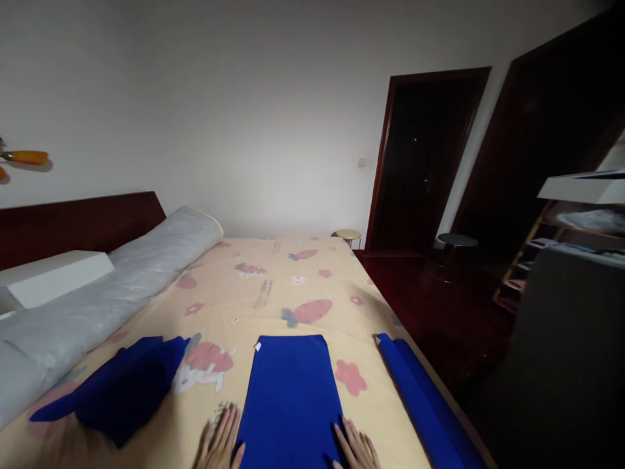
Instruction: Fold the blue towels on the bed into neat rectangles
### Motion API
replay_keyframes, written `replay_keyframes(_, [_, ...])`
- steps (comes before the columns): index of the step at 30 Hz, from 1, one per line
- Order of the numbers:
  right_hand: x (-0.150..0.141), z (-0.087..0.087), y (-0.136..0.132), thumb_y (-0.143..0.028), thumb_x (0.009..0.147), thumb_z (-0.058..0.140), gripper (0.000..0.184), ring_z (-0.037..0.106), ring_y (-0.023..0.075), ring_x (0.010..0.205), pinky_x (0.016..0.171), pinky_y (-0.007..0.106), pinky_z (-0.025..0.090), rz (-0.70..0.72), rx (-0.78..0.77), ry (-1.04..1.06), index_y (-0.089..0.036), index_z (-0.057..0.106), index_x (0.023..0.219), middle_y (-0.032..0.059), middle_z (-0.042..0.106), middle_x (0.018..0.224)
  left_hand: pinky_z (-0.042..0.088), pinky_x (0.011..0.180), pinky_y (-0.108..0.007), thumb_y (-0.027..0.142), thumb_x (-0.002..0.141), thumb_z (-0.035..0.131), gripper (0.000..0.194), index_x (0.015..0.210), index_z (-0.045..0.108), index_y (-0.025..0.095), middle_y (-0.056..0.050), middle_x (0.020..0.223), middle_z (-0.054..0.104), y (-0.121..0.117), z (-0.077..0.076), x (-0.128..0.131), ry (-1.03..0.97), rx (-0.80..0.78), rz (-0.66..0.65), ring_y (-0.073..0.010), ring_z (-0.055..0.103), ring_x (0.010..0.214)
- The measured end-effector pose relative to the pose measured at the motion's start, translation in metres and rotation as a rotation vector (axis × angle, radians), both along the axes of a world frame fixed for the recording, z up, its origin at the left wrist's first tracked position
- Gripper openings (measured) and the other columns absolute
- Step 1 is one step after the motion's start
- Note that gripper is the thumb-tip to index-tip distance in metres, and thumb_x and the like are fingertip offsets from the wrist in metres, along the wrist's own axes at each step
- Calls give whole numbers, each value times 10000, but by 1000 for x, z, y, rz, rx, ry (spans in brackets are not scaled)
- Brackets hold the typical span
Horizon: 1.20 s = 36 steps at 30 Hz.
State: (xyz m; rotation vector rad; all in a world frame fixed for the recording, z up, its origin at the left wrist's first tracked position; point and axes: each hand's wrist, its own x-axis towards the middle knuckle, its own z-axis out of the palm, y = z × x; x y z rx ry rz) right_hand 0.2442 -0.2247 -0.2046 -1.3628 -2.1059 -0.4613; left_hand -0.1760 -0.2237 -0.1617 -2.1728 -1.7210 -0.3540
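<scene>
A blue cloth (291, 397) lies flat as a long rectangle in front of me, a small white tag (258, 346) at its far left corner. My left hand (219, 440) rests palm down along its left edge, fingers stretched out and the thumb reaching to the cloth. Along the right edge, my right hand (357, 446) lies with its fingers extended, tips touching the fabric. To the left sits a crumpled blue cloth (129, 384). On the right, another blue cloth (424, 397) lies in long narrow folds. The near end of the middle cloth is out of view.
The bed sheet (273, 260) has carrot and flower prints. A grey roll of bedding (137, 273) and a white box (61, 277) line the headboard side. Beyond the bed's right edge stand a dark stool (458, 240), a light stool (348, 234) and a shelf rack (581, 195).
</scene>
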Motion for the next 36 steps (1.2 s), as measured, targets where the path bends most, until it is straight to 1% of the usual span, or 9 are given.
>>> replay_keyframes(4, [-61, 19, 16, -466, 944, 430, 690, 583, 241, 1221, 924, 365, 508, 69, -53, 27, -294, 110, 1531, 42, 508, 1426, 326, 1112, -434, 303, 938, 334, 628, 1511, 76, 295, 34, 1544, 369, 15, 7, 72, 19, 80, -87, -192, 411, 1386])
replay_keyframes(8, [-106, 11, 32, -435, 965, 380, 660, 648, 209, 1122, 858, 318, 517, 151, 15, 20, -284, 70, 1527, 38, 600, 1329, 433, 981, -379, 215, 880, 343, 656, 1496, 136, 314, 26, 1433, 529, 26, -33, 134, 23, 57, -167, -176, 555, 1254])
replay_keyframes(12, [-51, -3, 25, -562, 929, 429, 684, 675, 218, 1070, 822, 310, 532, 142, 33, -38, -327, 159, 1512, 30, 619, 1302, 368, 1068, -421, 393, 895, 403, 626, 1481, 188, 352, 26, 1463, 493, 19, -43, 75, 7, -31, -107, -218, 528, 1285])
replay_keyframes(15, [11, 6, 10, -556, 926, 455, 642, 653, 225, 1113, 854, 327, 543, 67, -83, -27, -393, 199, 1491, -1, 582, 1350, 180, 1177, -524, 492, 917, 380, 621, 1486, 171, 355, 24, 1515, 421, 12, -6, 1, -23, 23, 45, -256, 428, 1372])
replay_keyframes(18, [28, 28, 1, -498, 944, 450, 631, 552, 233, 1255, 960, 358, 517, 41, -237, 23, -385, 172, 1499, -11, 469, 1458, 94, 1197, -551, 451, 944, 333, 592, 1493, 140, 344, 12, 1512, 433, 14, 40, -22, -26, 82, 105, -262, 364, 1414])
replay_keyframes(21, [-9, 42, 7, -432, 960, 423, 629, 496, 240, 1311, 1008, 390, 491, 36, -251, 103, -363, 128, 1512, 1, 411, 1499, 136, 1199, -542, 388, 954, 324, 601, 1505, 95, 318, 12, 1537, 391, 22, 55, 30, -34, 77, 72, -252, 316, 1440])
replay_keyframes(26, [-71, 18, 23, -531, 932, 454, 638, 631, 228, 1154, 897, 323, 527, 163, -103, 35, -372, 200, 1496, 10, 580, 1359, 408, 1056, -413, 313, 939, 341, 597, 1489, 109, 327, 18, 1493, 445, 23, -1, 131, -51, -65, -110, -192, 480, 1337])
replay_keyframes(30, [-29, -3, 11, -560, 915, 474, 662, 678, 225, 1064, 830, 318, 542, 106, -20, -5, -369, 212, 1492, 27, 638, 1283, 397, 1057, -513, 438, 944, 338, 554, 1470, 174, 376, 12, 1514, 405, 17, -16, 80, -54, -151, 23, -246, 470, 1347])
replay_keyframes(36, [13, 39, -9, -493, 950, 425, 631, 474, 265, 1329, 1001, 425, 485, -47, -295, 132, -367, 168, 1512, 7, 407, 1509, 128, 1192, -569, 416, 957, 310, 568, 1497, 185, 292, -25, 1521, 422, 21, 48, -9, -42, 85, 164, -267, 339, 1428])
